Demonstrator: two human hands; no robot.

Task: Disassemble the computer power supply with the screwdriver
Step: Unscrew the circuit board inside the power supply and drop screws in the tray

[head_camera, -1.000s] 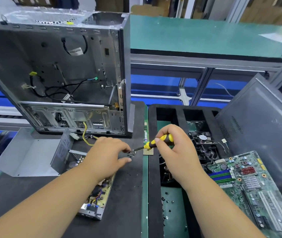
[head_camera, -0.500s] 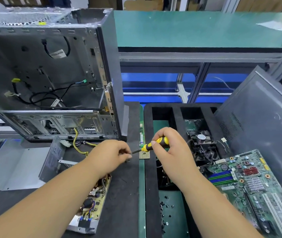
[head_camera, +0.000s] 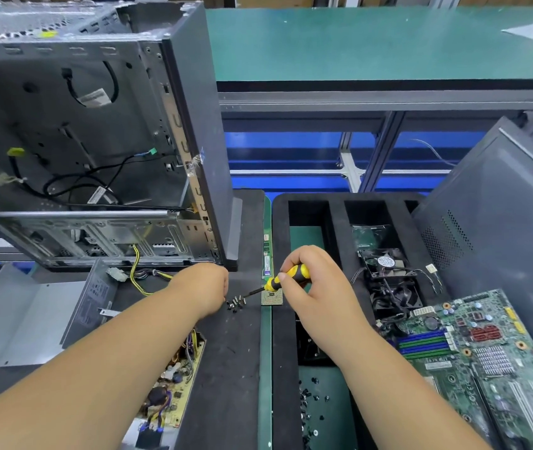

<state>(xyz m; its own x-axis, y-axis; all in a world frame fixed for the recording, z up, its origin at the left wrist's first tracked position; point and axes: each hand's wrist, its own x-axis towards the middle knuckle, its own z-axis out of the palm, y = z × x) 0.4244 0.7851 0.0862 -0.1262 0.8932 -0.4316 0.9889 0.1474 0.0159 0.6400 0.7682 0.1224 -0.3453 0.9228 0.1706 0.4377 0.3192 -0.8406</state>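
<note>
While my right hand [head_camera: 315, 287] grips the screwdriver [head_camera: 286, 278], its tip points left at loose screws [head_camera: 236, 303] beside my left hand [head_camera: 208, 289], apparently curled.

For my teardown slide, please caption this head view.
Right hand holds screwdriver over loose screws; left hand beside them.
</note>
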